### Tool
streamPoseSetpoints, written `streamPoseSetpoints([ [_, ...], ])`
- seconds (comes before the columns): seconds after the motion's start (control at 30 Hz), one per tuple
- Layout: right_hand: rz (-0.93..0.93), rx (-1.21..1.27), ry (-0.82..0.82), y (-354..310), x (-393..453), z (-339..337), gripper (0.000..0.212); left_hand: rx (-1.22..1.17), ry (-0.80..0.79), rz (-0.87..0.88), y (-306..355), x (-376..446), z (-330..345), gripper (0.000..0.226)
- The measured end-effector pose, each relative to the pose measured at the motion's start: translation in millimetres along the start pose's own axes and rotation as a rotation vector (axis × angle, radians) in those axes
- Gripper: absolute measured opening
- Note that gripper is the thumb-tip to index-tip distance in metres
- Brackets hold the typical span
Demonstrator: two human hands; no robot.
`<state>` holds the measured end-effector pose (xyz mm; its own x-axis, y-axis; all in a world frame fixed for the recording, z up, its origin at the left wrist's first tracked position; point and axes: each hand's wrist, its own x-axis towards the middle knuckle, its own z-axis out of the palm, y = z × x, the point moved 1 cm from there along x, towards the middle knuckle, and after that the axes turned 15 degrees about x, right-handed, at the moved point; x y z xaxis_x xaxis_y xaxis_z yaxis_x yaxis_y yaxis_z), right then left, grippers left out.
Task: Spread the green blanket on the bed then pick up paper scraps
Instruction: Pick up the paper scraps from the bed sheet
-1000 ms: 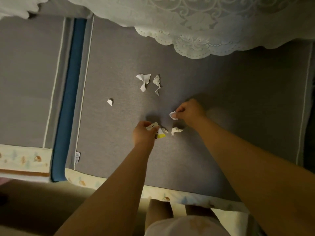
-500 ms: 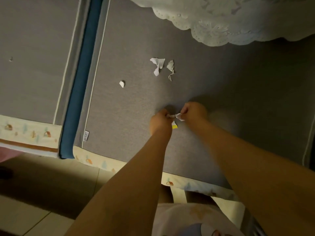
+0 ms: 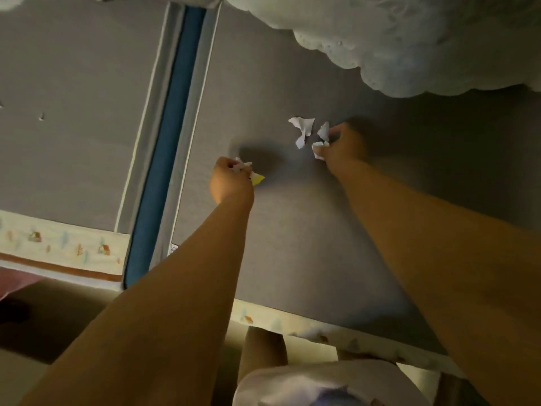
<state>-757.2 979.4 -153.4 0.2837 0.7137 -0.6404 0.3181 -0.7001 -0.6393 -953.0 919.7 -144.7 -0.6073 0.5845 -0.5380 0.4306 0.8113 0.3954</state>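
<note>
My left hand (image 3: 231, 181) is closed on a bunch of paper scraps (image 3: 244, 165), one with a yellow corner (image 3: 259, 179) sticking out. My right hand (image 3: 342, 148) reaches further up the grey bed surface (image 3: 292, 230) and pinches a white scrap (image 3: 317, 149), its fingers touching another small scrap (image 3: 323, 131). A larger crumpled white scrap (image 3: 301, 130) lies loose just left of that hand. The pale lacy blanket (image 3: 409, 39) covers the bed's upper right, its scalloped edge above my right hand.
A blue strip (image 3: 172, 142) between two grey mattress panels runs down the left. Tiny scraps (image 3: 42, 116) lie on the left panel. A patterned cream sheet border (image 3: 58, 244) lines the near bed edge, with floor (image 3: 44, 332) and my legs below.
My hands have separated: the left moved left holding its scraps, and the right reached up to the two scraps near the blanket. The small scrap at the left is gone from view.
</note>
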Motion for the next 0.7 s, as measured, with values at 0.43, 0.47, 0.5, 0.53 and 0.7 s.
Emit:
streamPoseSetpoints([
  [0.43,0.184,-0.115,0.169,-2.2,-2.0,10.2,0.032,0.175,-0.238,0.242,-3.8,46.0,-24.5,0.017],
  [0.47,0.173,-0.048,0.183,-2.6,-4.6,8.3,0.031,0.197,-0.242,0.263,-1.9,48.3,-24.2,0.014],
  [0.5,0.138,0.022,0.201,-4.8,-7.8,7.5,0.031,0.224,-0.245,0.277,-0.9,51.4,-22.8,0.014],
  [0.53,0.091,0.068,0.210,-8.7,-9.9,8.8,0.032,0.252,-0.253,0.277,0.4,53.4,-22.0,0.015],
  [0.7,-0.144,0.024,0.128,-40.8,-5.7,35.2,0.027,0.352,-0.279,0.317,0.4,59.9,-17.8,0.024],
])
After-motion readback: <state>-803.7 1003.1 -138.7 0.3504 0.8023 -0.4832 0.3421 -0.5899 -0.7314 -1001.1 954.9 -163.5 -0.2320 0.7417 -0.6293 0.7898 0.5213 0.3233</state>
